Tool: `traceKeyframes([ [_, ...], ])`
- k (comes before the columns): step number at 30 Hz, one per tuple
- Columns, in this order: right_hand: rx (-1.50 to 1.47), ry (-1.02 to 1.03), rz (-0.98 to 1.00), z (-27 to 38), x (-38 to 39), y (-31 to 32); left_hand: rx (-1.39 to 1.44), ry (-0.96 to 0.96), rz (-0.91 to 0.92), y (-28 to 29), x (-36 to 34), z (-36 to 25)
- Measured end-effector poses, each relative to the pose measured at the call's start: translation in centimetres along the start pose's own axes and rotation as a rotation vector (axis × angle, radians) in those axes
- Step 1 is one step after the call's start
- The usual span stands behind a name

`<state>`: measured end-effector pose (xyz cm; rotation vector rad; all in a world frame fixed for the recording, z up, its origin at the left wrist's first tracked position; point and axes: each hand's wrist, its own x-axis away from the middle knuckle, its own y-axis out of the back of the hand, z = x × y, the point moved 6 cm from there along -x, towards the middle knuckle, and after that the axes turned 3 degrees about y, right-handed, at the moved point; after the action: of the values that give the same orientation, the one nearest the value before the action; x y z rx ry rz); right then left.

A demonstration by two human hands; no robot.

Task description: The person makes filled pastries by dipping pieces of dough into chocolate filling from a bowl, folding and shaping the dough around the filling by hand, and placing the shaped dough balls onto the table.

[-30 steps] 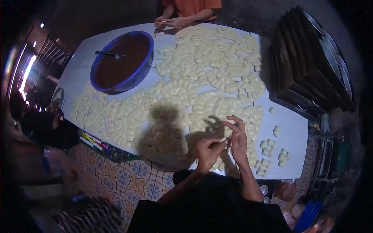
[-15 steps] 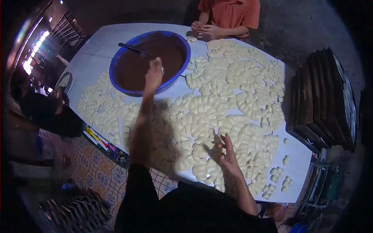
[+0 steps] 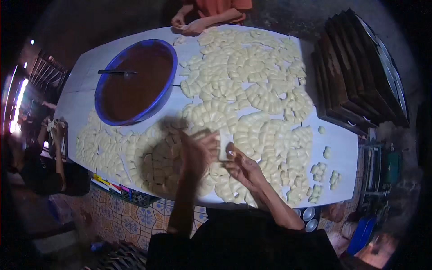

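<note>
My left hand (image 3: 197,153) is over the near middle of the table, smeared by motion, with its fingers spread toward my right hand. My right hand (image 3: 245,170) is closed at the fingertips around a small brown piece (image 3: 231,150) with a shiny spot; its kind is unclear. Beneath both hands, pale dough pieces (image 3: 265,135) lie in rows across the white table (image 3: 335,148). To the far left of my hands stands a blue basin (image 3: 173,67) of smooth brown filling (image 3: 135,92). Across that filling lies a dark flat-bladed utensil (image 3: 116,72).
Dark trays (image 3: 355,67) stand stacked on edge at the right. Across the table, a person in an orange shirt (image 3: 220,11) works with both hands. Another person (image 3: 54,157) is at the left edge. Pens (image 3: 105,183) lie in a dark crate (image 3: 135,198) below the table edge.
My left hand has come back from over the basin to beside my right hand. My right hand has moved up and left, its fingers now closed. The view has shifted to the right.
</note>
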<state>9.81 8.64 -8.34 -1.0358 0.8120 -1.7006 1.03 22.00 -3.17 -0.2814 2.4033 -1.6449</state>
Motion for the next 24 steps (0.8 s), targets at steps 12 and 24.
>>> traceKeyframes([
  [12,1.512,0.749,-0.017,9.7,11.7,0.5,-1.35,-0.049,-0.579,-6.8,-0.2,16.2],
  [24,1.216,0.756,-0.232,15.8,20.5,6.4,-0.97,0.045,-0.695,-8.5,-4.3,27.0],
])
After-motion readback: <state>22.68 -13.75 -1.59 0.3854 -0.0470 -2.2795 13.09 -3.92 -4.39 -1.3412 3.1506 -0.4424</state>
